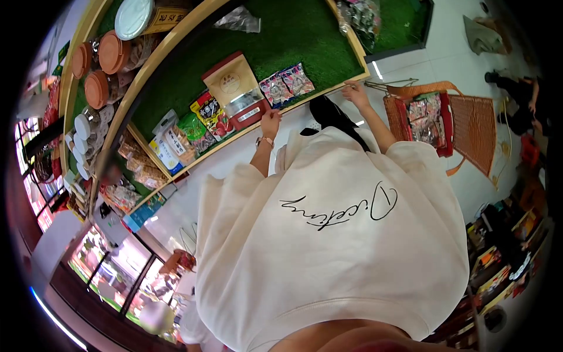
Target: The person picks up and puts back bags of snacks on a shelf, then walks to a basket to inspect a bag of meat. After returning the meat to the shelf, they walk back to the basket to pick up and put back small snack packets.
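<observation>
the left hand (270, 123) is at the near edge of the table (234, 139), fingers loosely bent beside the near right corner of the kraft-and-maroon pouch (233, 82); whether it touches the pouch i can't tell. the right hand (356, 95) is part open at the same edge, near the table's near right corner, with nothing visible in its fingers.

the pouch lies just inside the near edge, left of the two small printed packets (285, 84). it looks fairly light, with soft, bendy sides and a slick window that fingers could slide on; i'd take it by both side seams, or by the maroon band at its far end. the packets seem lighter and crinkly, maybe with crushable contents, so best pinched at a sealed margin.

left of the pouch, a yellow-and-black bag (210, 112), a green bag (196, 131) and a white-and-blue bag (168, 154) line the near edge. beyond the near right corner is a woven basket (476, 126) holding more packets (427, 117).
</observation>
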`<state>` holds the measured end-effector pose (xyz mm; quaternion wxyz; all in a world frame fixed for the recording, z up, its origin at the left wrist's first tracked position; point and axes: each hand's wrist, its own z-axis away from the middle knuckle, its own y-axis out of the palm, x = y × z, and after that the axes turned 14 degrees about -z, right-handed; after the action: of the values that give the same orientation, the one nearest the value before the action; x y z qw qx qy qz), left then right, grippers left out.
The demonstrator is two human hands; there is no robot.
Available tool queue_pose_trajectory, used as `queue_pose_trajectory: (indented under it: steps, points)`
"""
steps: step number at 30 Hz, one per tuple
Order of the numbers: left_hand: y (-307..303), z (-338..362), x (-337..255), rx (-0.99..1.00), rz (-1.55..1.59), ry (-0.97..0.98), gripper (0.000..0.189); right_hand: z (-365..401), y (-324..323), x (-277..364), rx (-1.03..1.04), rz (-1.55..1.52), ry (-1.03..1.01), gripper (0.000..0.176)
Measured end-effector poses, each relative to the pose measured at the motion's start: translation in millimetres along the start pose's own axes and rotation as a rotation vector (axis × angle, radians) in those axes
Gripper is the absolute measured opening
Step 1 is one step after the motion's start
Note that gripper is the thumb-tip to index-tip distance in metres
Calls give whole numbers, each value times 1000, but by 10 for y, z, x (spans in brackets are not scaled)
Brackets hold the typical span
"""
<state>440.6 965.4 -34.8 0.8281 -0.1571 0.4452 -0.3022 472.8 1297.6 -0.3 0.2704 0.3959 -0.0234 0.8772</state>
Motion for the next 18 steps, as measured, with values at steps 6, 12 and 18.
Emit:
queue_pose_trajectory:
  steps: [6, 12, 18]
  points:
    - [48, 419, 180, 181, 49, 58, 21, 709, -560, -537, -134, -103, 26, 27]
    - [174, 558, 649, 372, -183, 70, 24, 1714, -940, -1181, -273, -446, 164, 33]
    - [287, 750, 541, 397, -361, 217, 26, 2527, -1545, -2233, -691, -976, 172, 37]
